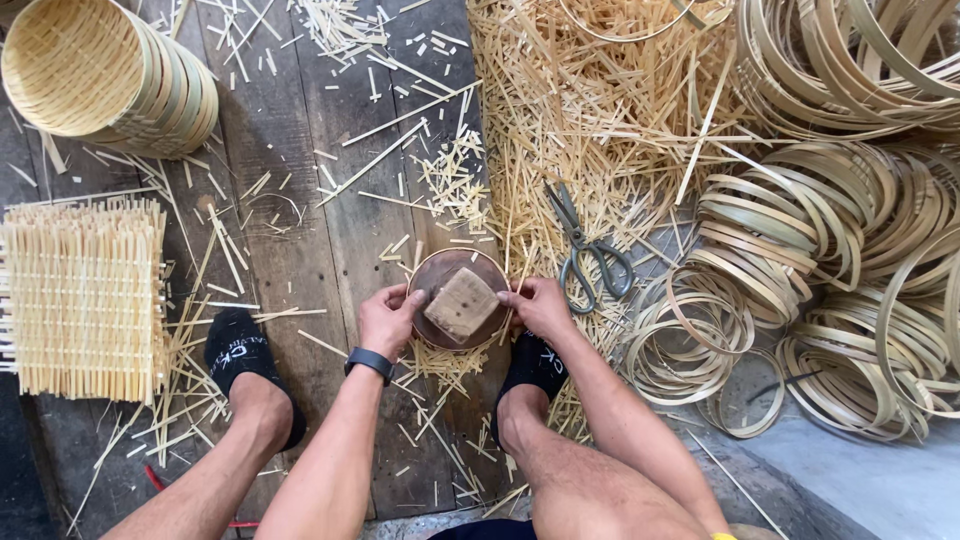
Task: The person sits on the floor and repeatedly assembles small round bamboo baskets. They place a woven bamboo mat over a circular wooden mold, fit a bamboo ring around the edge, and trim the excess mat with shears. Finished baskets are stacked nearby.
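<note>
Both hands are closing their fingers on the round wooden block (pixel 458 300) on the floor: left hand (pixel 388 318) and right hand (pixel 538 303) at opposite edges. It could be tipping on loose bamboo offcuts (pixel 560 110); scissors (pixel 588 250) are lying near.

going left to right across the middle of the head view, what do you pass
woven bamboo mat → black-socked foot → left hand → wooden block on the round form → right hand → scissors → piled bamboo hoops
</note>
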